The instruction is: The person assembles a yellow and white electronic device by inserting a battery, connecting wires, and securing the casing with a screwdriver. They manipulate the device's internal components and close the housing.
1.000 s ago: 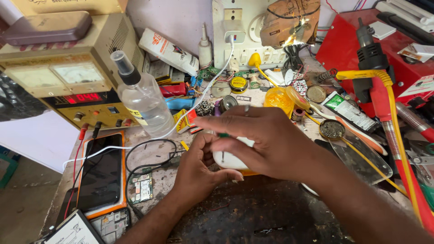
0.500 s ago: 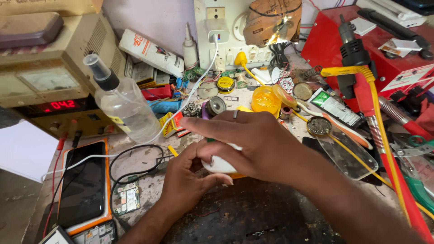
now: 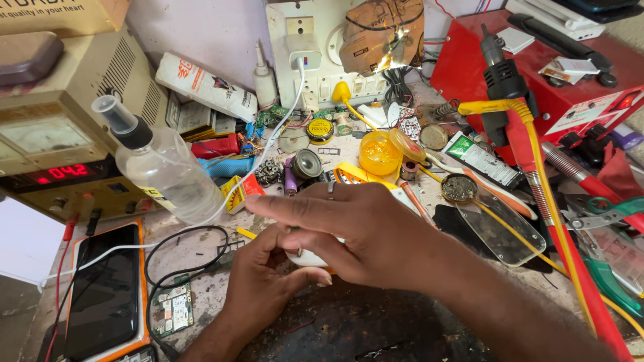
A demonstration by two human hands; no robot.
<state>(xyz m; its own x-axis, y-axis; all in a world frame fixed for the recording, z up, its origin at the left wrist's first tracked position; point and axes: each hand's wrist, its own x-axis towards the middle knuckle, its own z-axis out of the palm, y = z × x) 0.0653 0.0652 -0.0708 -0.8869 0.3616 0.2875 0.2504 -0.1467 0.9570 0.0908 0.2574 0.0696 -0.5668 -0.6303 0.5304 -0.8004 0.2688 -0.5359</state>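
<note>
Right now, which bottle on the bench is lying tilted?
The clear spray bottle with the black collar, leaning left of the hands; the small white nozzle bottle by the wall stands upright.

A cluttered workbench [image 3: 201, 295] with a stained, speckled top is filling the view, a dark worn mat [image 3: 362, 335] lying across its near edge. A pale painted wall [image 3: 221, 33] is rising behind it, carrying a white socket panel [image 3: 315, 60] with a charger plugged in. Bright, even light is falling over everything. A strip of grey floor [image 3: 17, 315] is showing at lower left.
</note>
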